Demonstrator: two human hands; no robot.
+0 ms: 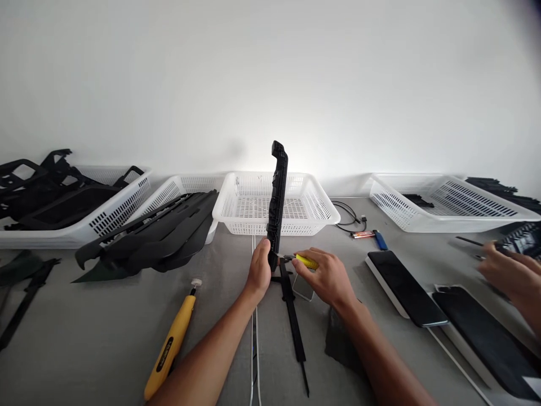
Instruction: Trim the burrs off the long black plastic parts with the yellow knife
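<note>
My left hand (258, 270) is closed around the lower end of a long black plastic part (277, 203), which stands nearly upright above the table. In my right hand (327, 276) is a small tool with a yellow handle (306, 261); its metal tip points left at the part's lower end. Whether the tip touches the part I cannot tell. Just below lies a black caliper (291, 316) on the table. A yellow rotary tool (173, 344) with a pale round tip rests left of my left forearm.
White baskets (325, 217) line the wall. Dark curved panels (169, 231) fill one at left. Two black phones (406, 287) lie on white boxes at right, near a blue-and-orange item (379, 240) and a black cable (349, 211). Another person's hands (507, 270) work at far right.
</note>
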